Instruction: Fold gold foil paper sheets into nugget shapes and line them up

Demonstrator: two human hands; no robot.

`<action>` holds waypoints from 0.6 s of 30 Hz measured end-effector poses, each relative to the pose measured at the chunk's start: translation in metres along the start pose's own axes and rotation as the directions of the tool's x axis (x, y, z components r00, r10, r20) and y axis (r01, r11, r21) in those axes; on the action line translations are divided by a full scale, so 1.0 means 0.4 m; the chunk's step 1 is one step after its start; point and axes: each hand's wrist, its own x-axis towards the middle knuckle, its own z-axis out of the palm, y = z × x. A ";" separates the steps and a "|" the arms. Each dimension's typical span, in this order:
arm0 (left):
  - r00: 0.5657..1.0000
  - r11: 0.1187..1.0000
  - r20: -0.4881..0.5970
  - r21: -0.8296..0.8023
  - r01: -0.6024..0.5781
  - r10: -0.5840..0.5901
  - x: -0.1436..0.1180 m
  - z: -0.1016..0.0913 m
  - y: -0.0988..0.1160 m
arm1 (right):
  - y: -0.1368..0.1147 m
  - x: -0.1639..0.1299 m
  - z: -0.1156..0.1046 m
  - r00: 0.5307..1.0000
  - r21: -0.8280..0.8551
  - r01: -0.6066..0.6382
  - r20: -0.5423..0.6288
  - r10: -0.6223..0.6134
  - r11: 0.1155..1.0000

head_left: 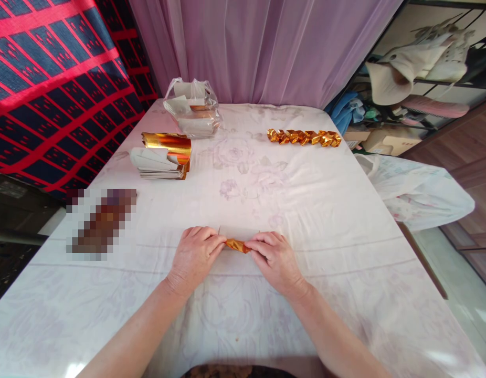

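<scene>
My left hand (199,251) pinches the left end of a small piece of gold foil paper (237,245), folded into a narrow shape. At its right end, my right hand (275,257) grips it between thumb and fingers. Both hands rest low over the table, close to each other. Just behind the foil lies a pale flat sheet (240,231), partly covered by my fingers. Further back on the right, several folded gold foil pieces (304,137) sit in a row. A curled stack of gold foil sheets with white backs (160,160) lies at the left.
A clear plastic bag (193,113) with paper sheets inside stands at the table's back left. The flowered tablecloth (251,189) covers the table. A blurred-out item (105,220) lies at the left edge. Beyond the right edge are a shelf with a cap (390,81) and a pale cloth-covered shape (424,197).
</scene>
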 end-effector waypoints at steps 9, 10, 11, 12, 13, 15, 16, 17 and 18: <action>0.998 0.994 -0.040 -0.100 0.051 -0.056 0.003 0.009 -0.005 | 0.009 0.014 -0.009 0.999 0.014 0.004 0.046 -0.004 1.000; 0.997 0.994 -0.037 -0.093 0.057 -0.061 0.004 0.010 -0.003 | 0.008 0.018 -0.010 0.999 0.011 -0.008 0.049 0.007 1.000; 0.997 0.994 -0.032 -0.085 0.065 -0.068 0.006 0.010 -0.002 | 0.007 0.022 -0.010 0.998 0.007 -0.020 0.054 0.020 1.000; 0.997 0.994 -0.024 -0.078 0.072 -0.074 0.008 0.010 0.000 | 0.006 0.025 -0.010 0.998 0.001 -0.032 0.059 0.032 0.999; 0.997 0.994 -0.013 -0.073 0.079 -0.080 0.009 0.009 0.001 | 0.005 0.028 -0.011 0.997 -0.006 -0.043 0.064 0.043 0.999; 0.995 0.993 0.013 -0.070 0.096 -0.095 0.015 0.007 0.005 | 0.003 0.033 -0.010 0.995 -0.023 -0.063 0.073 0.065 0.998; 0.994 0.992 0.029 -0.067 0.105 -0.104 0.018 0.005 0.007 | 0.002 0.034 -0.009 0.994 -0.031 -0.075 0.075 0.077 0.997; 0.992 0.991 0.049 -0.060 0.117 -0.114 0.022 0.003 0.009 | 0.002 0.036 -0.008 0.993 -0.037 -0.088 0.074 0.090 0.995; 0.989 0.990 0.071 -0.049 0.131 -0.128 0.026 0.000 0.012 | 0.001 0.037 -0.007 0.992 -0.041 -0.103 0.071 0.106 0.994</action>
